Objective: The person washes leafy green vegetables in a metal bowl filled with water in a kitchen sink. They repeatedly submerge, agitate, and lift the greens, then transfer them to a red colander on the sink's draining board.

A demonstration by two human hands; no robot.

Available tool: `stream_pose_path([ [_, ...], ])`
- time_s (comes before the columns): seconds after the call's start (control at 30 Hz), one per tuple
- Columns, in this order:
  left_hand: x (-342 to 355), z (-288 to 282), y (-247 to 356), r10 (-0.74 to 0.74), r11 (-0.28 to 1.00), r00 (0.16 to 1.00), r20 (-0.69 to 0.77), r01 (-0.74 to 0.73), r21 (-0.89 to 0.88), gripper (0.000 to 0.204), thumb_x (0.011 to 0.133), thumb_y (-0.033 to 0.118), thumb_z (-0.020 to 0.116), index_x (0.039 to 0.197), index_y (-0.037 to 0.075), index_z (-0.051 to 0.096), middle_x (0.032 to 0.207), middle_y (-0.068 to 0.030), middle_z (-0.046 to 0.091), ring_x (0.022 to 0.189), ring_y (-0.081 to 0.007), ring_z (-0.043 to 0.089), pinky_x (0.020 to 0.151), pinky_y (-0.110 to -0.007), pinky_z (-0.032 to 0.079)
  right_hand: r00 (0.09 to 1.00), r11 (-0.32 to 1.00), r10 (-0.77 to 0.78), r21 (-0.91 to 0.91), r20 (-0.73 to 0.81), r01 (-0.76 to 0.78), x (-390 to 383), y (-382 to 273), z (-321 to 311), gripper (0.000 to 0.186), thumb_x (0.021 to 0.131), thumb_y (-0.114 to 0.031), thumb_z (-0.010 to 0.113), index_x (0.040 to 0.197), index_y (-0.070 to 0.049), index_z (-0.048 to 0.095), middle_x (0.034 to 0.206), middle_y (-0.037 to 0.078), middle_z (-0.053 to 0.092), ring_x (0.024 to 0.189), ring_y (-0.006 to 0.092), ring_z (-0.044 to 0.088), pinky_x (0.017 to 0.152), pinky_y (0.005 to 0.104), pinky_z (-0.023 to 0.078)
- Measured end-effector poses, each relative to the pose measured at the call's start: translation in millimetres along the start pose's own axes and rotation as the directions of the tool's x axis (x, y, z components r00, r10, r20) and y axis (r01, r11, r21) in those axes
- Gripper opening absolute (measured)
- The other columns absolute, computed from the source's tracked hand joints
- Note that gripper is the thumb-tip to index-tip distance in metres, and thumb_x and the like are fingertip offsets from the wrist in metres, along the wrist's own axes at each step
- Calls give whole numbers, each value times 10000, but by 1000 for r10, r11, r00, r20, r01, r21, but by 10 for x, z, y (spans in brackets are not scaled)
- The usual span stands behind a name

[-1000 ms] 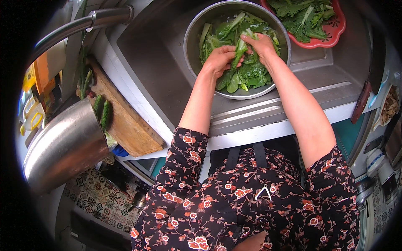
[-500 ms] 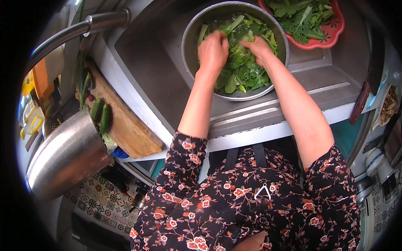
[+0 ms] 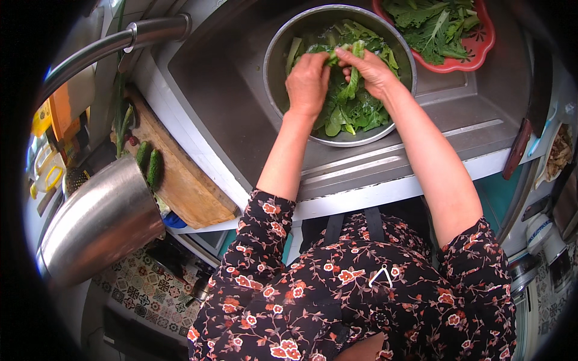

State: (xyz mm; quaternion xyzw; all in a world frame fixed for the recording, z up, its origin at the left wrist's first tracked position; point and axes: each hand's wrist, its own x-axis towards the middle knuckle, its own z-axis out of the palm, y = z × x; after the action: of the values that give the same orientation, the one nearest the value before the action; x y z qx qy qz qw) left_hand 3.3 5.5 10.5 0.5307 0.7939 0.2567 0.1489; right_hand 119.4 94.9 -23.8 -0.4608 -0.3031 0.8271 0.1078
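Nearest the camera, the person's floral sleeves [image 3: 361,289] fill the lower frame, both bare forearms reaching away over the front rim of the steel sink [image 3: 229,102]. On the near left a large steel pot [image 3: 99,219] lies tilted at the edge of the tabletop, with a wooden cutting board [image 3: 186,180] just beyond it carrying two small cucumbers [image 3: 150,165]; a curved faucet spout [image 3: 108,45] arcs above. In the sink sits a round steel bowl [image 3: 277,78] holding wet leafy greens [image 3: 355,111]. Change over the last second: both hands were pressed down among the leaves low in the bowl; now they are lifted and drawn together above the middle of it. The left hand [image 3: 308,81] is curled shut around the top of a bunch, knuckles toward the camera. The right hand [image 3: 373,69] pinches a green stem [image 3: 352,84] between thumb and fingers, the leaf hanging down toward the pile. The two hands nearly touch at the fingertips. Judgement: the work has gone from stirring or rinsing the mass to picking out single stalks, likely sorting or trimming one at a time; most of the greens are still in the bowl. Farther right, beyond the bowl, a red scalloped basket [image 3: 481,45] holds more greens, apart from both hands.
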Motion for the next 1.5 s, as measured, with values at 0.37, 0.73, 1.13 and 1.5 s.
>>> stream_pose_path([
  [0.37,-156,368,-280,-313,675,738,598,616,-406,253,857,257,515,883,10,564,697,-47,594,606,-92,560,551,-194,398,994,980,-7,-198,-110,-15,139,234,-74,266,802,-266,605,859,-7,603,700,52,596,563,95,520,530,221,408],
  [0.73,-179,52,-398,-657,718,726,203,684,-126,225,728,265,594,789,48,605,711,-95,634,704,-278,614,666,-356,469,967,951,-43,-308,-251,-37,200,346,-160,346,705,-327,669,835,-12,610,761,82,624,766,216,611,714,314,464],
  [1.13,-101,32,-138,-567,740,817,101,560,-374,237,749,206,613,894,18,625,738,-96,628,655,-160,591,646,-287,460,987,933,-41,-348,153,92,-39,-117,-150,272,730,-139,628,965,-8,590,829,59,622,764,134,571,755,274,438],
  [1.5,-187,-21,-69,-292,779,830,476,495,-385,263,711,136,657,944,29,600,805,-50,629,715,-159,587,654,-273,451,989,953,-125,-289,-84,96,127,125,-35,387,733,-326,667,920,8,611,852,119,625,733,155,572,676,299,443],
])
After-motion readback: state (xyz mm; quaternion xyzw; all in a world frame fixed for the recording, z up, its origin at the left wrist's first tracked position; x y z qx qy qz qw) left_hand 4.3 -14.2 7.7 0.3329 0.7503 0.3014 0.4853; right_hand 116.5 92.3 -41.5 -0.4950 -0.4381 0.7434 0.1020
